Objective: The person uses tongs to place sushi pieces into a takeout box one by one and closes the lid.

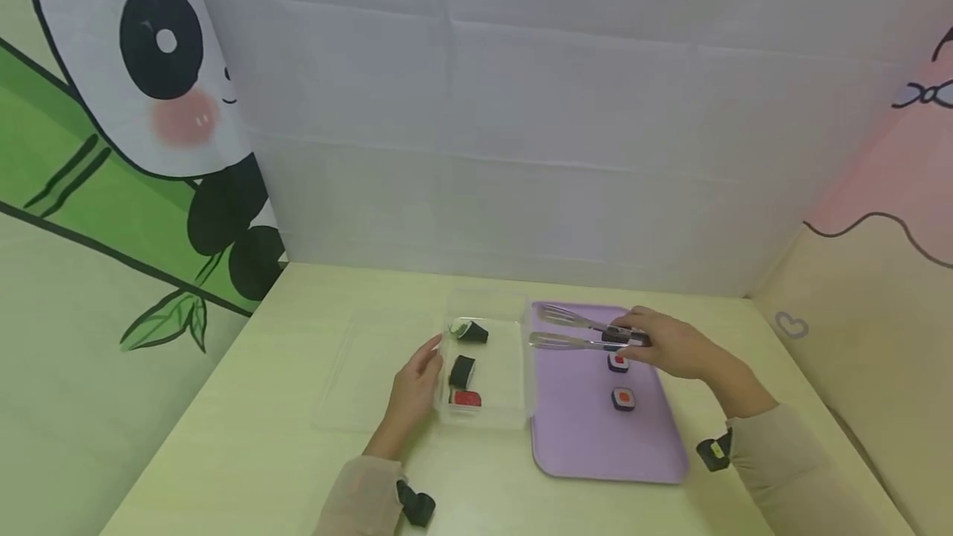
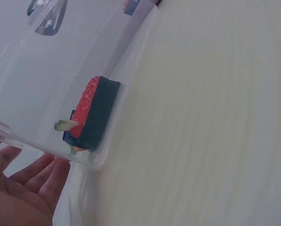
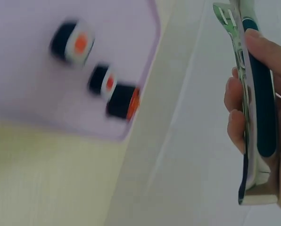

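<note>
My left hand (image 1: 417,383) touches the left wall of a clear plastic box (image 1: 497,416), its fingers rather straight in the left wrist view. Inside lie toy sushi pieces: a black-wrapped one (image 1: 475,332) at the back, another (image 1: 462,372) in the middle, and a red-topped sushi (image 2: 95,113) at the front. My right hand (image 1: 673,346) grips metal tongs (image 1: 569,343) with dark handle grips, held above the purple tray (image 1: 581,445). Their tips are spread, with nothing seen between them. On the tray sit toy sushi rolls (image 1: 623,399), three in the right wrist view, two of them touching.
A clear lid (image 1: 357,379) lies flat on the pale table (image 1: 246,453) left of the box. The tray stands close against the box's right side. A white curtain (image 1: 521,106) rises behind the table, and printed cloth panels (image 1: 878,288) flank both sides.
</note>
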